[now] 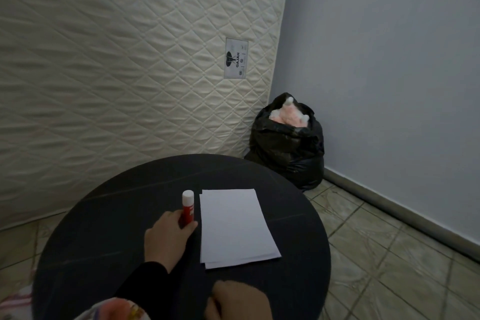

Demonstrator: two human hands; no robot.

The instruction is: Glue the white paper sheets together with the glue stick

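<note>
Upright on the round table (104,215), the light, rigid glue stick (187,206) sits clamped low on its red barrel by the left hand (167,236), stacked floppy white paper sheets (233,226) just right; the right hand's (237,301) state is unclear.

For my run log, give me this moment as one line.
left hand: gripping glue stick, cap on | right hand: near table edge, empty | paper sheets: stacked, untouched

Glue stick (187,207) stands left of paper sheets (235,226), seemingly stacked, on table (104,228).
</note>
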